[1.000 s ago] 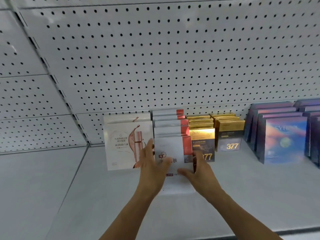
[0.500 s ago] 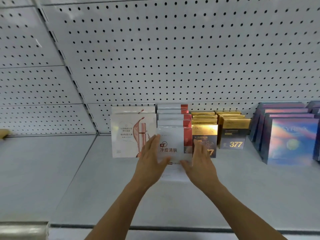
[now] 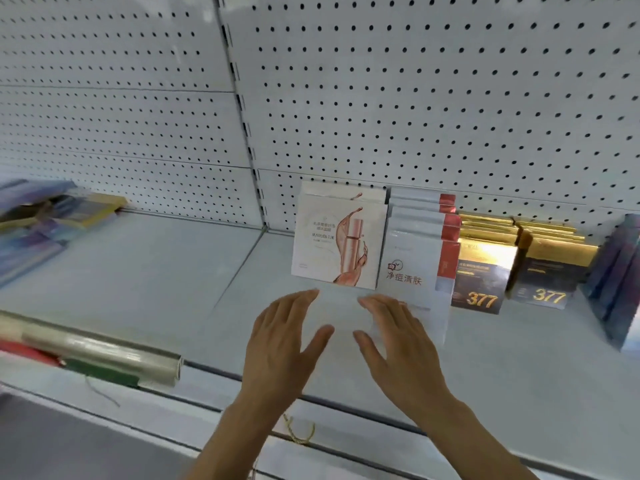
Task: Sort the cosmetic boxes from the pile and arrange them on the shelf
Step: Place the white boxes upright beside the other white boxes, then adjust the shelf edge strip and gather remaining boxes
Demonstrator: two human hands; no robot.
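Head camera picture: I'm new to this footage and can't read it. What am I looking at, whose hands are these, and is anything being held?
The camera sits on a person's head, looking forward and down at a white shop shelf with a pegboard back. The left hand and right hand are that person's own, both open, fingers spread, holding nothing. Standing in rows are white boxes with a rose bottle print, white boxes with a red stripe, gold and black boxes marked 377, and blue boxes. Far left lies an unsorted pile of boxes.
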